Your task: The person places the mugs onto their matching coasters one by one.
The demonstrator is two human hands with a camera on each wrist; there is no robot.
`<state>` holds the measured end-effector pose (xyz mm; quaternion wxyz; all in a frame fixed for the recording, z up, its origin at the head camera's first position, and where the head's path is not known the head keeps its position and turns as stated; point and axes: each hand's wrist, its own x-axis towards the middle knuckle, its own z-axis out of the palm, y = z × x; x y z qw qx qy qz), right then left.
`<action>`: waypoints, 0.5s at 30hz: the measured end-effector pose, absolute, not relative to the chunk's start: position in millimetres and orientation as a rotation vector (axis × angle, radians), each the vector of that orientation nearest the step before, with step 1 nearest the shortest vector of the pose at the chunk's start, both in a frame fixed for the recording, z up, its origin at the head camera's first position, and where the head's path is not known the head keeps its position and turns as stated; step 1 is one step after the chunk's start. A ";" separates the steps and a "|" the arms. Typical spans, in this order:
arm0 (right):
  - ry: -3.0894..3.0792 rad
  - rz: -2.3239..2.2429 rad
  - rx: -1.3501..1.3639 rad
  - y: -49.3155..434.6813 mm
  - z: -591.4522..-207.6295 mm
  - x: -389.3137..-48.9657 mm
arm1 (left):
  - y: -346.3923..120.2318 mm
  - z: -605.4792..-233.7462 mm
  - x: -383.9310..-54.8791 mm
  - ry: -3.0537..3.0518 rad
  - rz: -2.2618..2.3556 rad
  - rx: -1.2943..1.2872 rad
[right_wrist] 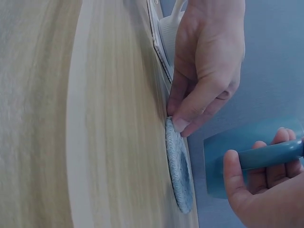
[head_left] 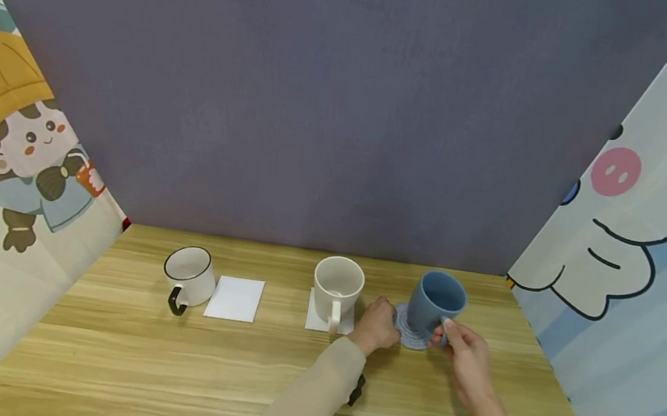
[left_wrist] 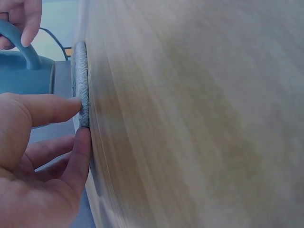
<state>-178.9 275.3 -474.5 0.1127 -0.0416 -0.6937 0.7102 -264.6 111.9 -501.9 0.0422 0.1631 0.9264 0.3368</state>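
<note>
Your left hand (head_left: 378, 324) reaches down to the round blue coaster (head_left: 413, 342), its fingers pinching the near edge of the woven rim. The coaster lies flat on the wood-grained surface (head_left: 164, 367), towards the right end of the row. Your right hand (head_left: 467, 360) holds the blue mug (head_left: 424, 309) by its handle (right_wrist: 270, 156), the fingers curled round it and the thumb laid along it. The mug is right above the coaster, and both wrist views show a gap between its base and the coaster, so the two are apart.

To the left of your left hand, a white mug (head_left: 336, 291) stands upright on a white square coaster (head_left: 314, 318), its handle pointing towards you. Further left, a second white square (head_left: 235, 298) lies on the surface, and just beside it stands a white mug with a black rim and handle (head_left: 197, 287), upright. Behind the row rises a plain grey backdrop (head_left: 347, 99), with a cartoon-printed cloth on either side.
</note>
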 end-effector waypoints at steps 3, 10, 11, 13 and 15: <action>-2.054 2.077 -0.128 273.4 -476.3 -180.8 | 111.1 -501.2 -264.1 2.841 1.033 0.505; -2.108 2.071 -0.149 269.8 -480.7 -183.4 | 109.1 -500.3 -263.3 2.845 1.041 0.512; -2.114 2.069 -0.157 269.2 -481.4 -183.9 | 108.9 -500.2 -263.3 2.845 1.042 0.512; -2.128 2.058 -0.170 267.6 -482.5 -185.3 | 109.0 -500.8 -263.9 2.846 1.040 0.508; -2.147 2.047 -0.179 266.1 -483.6 -186.8 | 109.2 -502.1 -265.2 2.851 1.038 0.509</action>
